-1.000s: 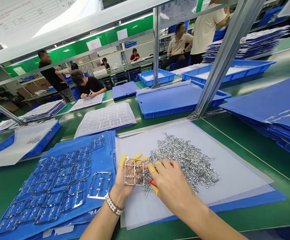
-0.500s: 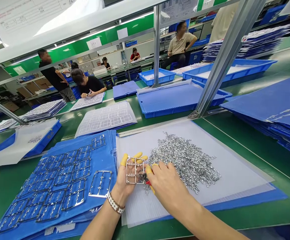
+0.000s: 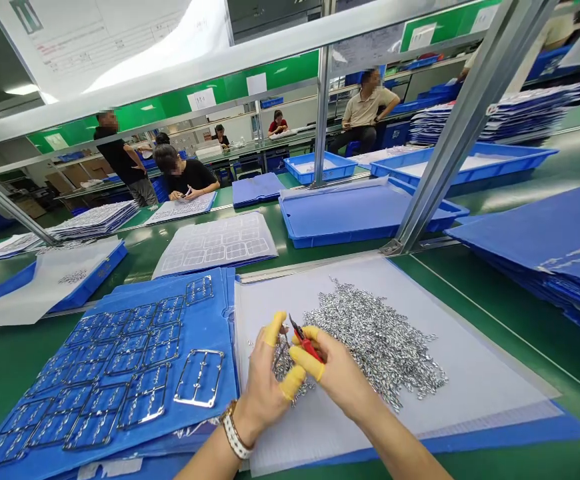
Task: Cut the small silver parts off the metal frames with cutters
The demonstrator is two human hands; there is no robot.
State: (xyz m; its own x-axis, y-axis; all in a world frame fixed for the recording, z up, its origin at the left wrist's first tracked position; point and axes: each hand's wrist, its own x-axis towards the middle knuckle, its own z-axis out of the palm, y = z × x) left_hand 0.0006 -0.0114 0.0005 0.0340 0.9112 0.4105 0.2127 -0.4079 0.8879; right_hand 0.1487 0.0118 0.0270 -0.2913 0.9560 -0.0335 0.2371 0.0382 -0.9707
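Observation:
My left hand (image 3: 260, 383), with yellow finger covers, holds a small shiny sprue frame (image 3: 285, 339), now turned nearly edge-on and partly hidden by the fingers. Red-handled nippers (image 3: 306, 343) are gripped in my right hand (image 3: 337, 370), their dark jaws pointing up beside the frame. Beneath and to the right of both hands spreads a heap of small silvery pieces (image 3: 375, 340) on a white translucent sheet (image 3: 475, 400). To the left, one frame with bare-looking bars (image 3: 200, 378) lies on a blue sheet (image 3: 170, 440), near several frames still carrying small parts (image 3: 143, 395).
Behind the heap stands a blue tray (image 3: 340, 217), beside a slanting metal post (image 3: 445, 153). A stack of blue sheets (image 3: 545, 220) lies at right. A white-covered tray (image 3: 95, 280) is at left. Across the bench a person in black (image 3: 190, 177) works by hand.
The frame has turned from facing me to nearly edge-on. My right hand has drawn slightly back, bringing the nippers' jaws up into view. My view has tilted slightly upward.

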